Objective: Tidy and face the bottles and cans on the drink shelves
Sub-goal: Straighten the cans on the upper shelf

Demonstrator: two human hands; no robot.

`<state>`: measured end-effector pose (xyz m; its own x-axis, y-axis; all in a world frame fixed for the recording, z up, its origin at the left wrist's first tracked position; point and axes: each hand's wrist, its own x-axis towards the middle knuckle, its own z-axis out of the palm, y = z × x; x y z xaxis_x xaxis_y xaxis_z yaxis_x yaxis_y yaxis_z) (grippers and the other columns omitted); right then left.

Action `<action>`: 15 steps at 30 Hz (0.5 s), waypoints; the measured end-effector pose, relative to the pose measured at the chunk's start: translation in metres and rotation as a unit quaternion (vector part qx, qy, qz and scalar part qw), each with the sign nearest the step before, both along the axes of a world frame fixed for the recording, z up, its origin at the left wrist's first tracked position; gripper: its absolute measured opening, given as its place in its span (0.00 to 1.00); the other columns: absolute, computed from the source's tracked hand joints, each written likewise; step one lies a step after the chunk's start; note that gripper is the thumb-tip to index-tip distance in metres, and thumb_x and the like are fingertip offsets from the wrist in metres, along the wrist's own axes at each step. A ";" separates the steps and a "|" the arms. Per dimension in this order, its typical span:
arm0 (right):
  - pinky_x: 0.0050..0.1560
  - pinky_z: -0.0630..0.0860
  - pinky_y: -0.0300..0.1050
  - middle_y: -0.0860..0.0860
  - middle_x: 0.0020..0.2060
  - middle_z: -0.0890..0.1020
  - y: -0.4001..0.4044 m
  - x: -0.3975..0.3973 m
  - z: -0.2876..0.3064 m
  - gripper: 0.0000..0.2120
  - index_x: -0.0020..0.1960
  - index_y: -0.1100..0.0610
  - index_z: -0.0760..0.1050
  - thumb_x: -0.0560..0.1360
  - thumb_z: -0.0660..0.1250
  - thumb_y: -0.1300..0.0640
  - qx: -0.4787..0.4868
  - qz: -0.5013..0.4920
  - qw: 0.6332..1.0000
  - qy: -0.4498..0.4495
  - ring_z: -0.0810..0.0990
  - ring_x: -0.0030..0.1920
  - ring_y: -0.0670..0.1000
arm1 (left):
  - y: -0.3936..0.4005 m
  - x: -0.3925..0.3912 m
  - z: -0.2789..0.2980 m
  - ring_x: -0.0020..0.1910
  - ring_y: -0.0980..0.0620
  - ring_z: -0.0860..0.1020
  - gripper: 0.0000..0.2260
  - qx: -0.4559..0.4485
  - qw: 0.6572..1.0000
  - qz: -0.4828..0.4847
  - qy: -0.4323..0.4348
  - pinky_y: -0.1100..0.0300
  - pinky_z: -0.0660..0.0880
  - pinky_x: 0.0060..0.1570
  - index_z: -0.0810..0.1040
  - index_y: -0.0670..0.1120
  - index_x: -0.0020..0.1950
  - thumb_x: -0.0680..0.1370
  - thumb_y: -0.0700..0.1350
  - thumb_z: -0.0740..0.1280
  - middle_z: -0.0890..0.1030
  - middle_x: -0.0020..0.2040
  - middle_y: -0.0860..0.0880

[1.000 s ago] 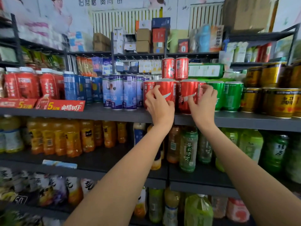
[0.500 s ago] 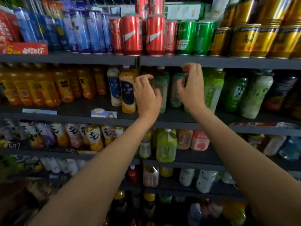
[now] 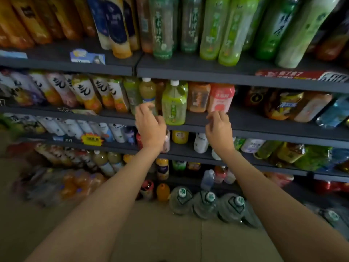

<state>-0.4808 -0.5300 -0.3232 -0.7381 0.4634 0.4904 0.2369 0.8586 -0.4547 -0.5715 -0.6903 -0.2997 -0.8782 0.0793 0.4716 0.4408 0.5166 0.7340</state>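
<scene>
Head view: left hand [image 3: 151, 127] fingers [image 3: 146, 108] curled toward a bottle with a pale yellow drink and white cap [image 3: 147, 93], fingertips at its lower part; real grip or only touch, cannot tell, motion blur there. Right hand [image 3: 219, 129] fingers [image 3: 215, 115] bunched and curled at the base of a pink-labelled bottle [image 3: 221, 98], just touching or just short of it, cannot tell. Between the two hands stands a light green bottle [image 3: 173, 104], upright, white cap, near the shelf's front edge, untouched. All three bottles sit on the same dark shelf [image 3: 264, 127], second from top in view. Orange bottle [image 3: 198, 97] between the green and pink ones, set further back. Row of white-and-orange labelled bottles [image 3: 88, 91] to the left on that shelf. Upper shelf carries tall green tea bottles [image 3: 228, 31] and orange juice bottles [image 3: 28, 19]. Lower shelves hold mixed small bottles, blurred. Large water jugs [image 3: 204, 203] stand on the floor [image 3: 151, 233] below.
</scene>
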 end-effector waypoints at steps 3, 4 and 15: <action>0.46 0.71 0.56 0.61 0.47 0.75 -0.003 -0.002 -0.034 0.08 0.51 0.65 0.73 0.72 0.61 0.69 -0.014 0.000 0.999 -0.043 0.72 0.48 0.62 | -0.011 -0.007 -0.037 0.52 0.43 0.73 0.10 -0.007 0.998 0.032 -0.050 0.50 0.71 0.51 0.70 0.38 0.55 0.74 0.33 0.62 0.71 0.54 0.41; 0.46 0.70 0.55 0.61 0.47 0.75 -0.004 -0.005 -0.044 0.08 0.50 0.64 0.74 0.72 0.61 0.69 -0.017 -0.001 0.998 -0.054 0.72 0.47 0.62 | -0.015 -0.010 -0.050 0.52 0.43 0.73 0.10 -0.016 0.997 0.040 -0.059 0.50 0.71 0.52 0.70 0.38 0.55 0.74 0.33 0.62 0.71 0.54 0.40; 0.52 0.69 0.54 0.61 0.51 0.74 -0.022 -0.049 -0.155 0.10 0.55 0.64 0.73 0.74 0.63 0.64 -0.082 0.051 0.984 -0.150 0.70 0.54 0.62 | -0.009 -0.021 -0.174 0.49 0.37 0.74 0.12 -0.079 0.990 0.022 -0.117 0.46 0.70 0.48 0.71 0.36 0.53 0.71 0.32 0.64 0.72 0.51 0.37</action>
